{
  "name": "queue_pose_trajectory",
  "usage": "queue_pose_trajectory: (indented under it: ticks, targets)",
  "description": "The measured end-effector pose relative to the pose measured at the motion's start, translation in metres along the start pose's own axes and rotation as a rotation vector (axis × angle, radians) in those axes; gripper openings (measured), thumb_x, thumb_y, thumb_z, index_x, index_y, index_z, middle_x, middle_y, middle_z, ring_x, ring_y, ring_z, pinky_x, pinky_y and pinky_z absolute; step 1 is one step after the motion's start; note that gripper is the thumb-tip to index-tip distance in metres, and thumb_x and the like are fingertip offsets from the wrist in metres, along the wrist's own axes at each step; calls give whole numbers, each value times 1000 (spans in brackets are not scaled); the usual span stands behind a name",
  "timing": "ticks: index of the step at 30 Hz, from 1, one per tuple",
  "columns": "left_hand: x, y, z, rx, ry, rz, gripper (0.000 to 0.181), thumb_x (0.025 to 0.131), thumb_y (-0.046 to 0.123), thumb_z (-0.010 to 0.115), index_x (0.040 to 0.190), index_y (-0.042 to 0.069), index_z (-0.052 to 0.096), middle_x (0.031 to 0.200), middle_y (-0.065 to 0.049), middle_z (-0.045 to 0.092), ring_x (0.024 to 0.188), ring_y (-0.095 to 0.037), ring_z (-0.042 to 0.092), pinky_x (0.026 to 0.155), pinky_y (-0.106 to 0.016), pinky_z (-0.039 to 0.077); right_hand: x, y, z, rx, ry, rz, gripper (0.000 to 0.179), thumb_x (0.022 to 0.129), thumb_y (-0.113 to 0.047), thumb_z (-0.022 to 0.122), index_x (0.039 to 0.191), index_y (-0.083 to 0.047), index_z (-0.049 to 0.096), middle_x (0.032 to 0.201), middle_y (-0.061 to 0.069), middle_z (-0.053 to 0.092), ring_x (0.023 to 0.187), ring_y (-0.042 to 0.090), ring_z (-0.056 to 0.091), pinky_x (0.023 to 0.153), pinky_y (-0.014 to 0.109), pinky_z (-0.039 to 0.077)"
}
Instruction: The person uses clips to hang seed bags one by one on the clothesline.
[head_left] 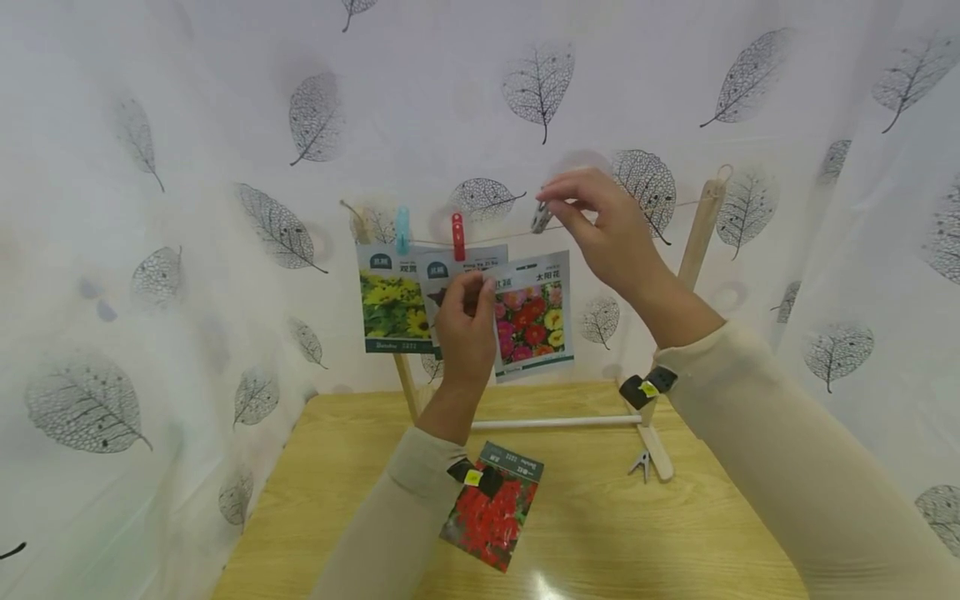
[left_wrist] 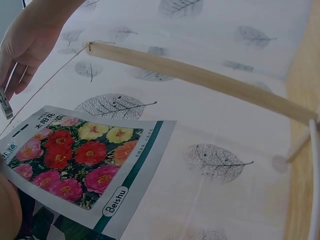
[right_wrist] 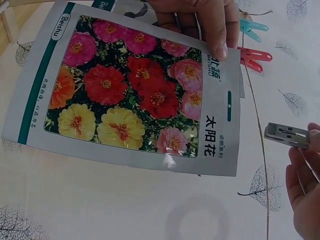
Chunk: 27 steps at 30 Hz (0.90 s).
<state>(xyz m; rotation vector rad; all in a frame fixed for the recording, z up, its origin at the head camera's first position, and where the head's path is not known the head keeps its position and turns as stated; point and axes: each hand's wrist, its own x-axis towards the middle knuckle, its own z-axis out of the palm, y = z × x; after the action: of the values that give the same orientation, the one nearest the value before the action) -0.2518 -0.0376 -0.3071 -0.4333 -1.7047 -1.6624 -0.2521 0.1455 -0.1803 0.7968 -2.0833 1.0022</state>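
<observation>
My left hand (head_left: 467,329) pinches the top left corner of a seed packet (head_left: 531,321) printed with red, pink and yellow flowers. The packet hangs just below a thin string (head_left: 637,216). Above it, my right hand (head_left: 600,229) pinches a grey clothespin (head_left: 540,218) between thumb and fingers, right at the string. Two more packets hang on the string to the left. A blue clothespin (head_left: 403,231) grips the yellow-flower packet (head_left: 393,304), and a red clothespin (head_left: 458,237) grips the packet (head_left: 435,271) partly hidden behind my left hand.
A red-flower packet (head_left: 495,508) lies on the wooden table (head_left: 622,533) below my left wrist. Another grey clothespin (head_left: 641,467) lies near the foot of the right wooden post (head_left: 701,233). A white rod (head_left: 555,422) runs low between the posts. Leaf-printed sheeting (head_left: 217,333) hangs around.
</observation>
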Motion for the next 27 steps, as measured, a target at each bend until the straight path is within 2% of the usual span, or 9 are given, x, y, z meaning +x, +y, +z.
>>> queue_pose_trajectory:
  ticks: [7,14,21,27]
  targets:
    - [0,2,1,0,7,10,25,103,27,60,115,4,63,100,-10,66,77,-11,55,68,-21,47,4,-2,3,28,5,-21,18,101,-9,60,114,-4,72,119,9,70,115,17,62,105,37,49]
    - [0,2,1,-4,4,6,25,103,27,60,115,5,64,100,-9,65,77,-12,55,67,-22,47,7,1,5,-2,-2,-36,16,101,-9,61,112,-3,71,114,9,70,111,18,65,105,34,51]
    - [0,1,2,-19,4,3,26,103,28,59,115,5,64,100,-9,65,77,-15,57,67,-22,48,9,1,7,-23,-19,-12,16,101,-9,60,112,-4,70,114,9,70,112,19,65,106,34,50]
    - [0,0,3,-41,-2,3,26,103,27,59,116,4,63,102,-10,65,78,-22,60,68,-22,52,12,1,9,-25,-37,19,15,101,-8,59,111,-5,71,112,10,72,113,22,66,106,38,50]
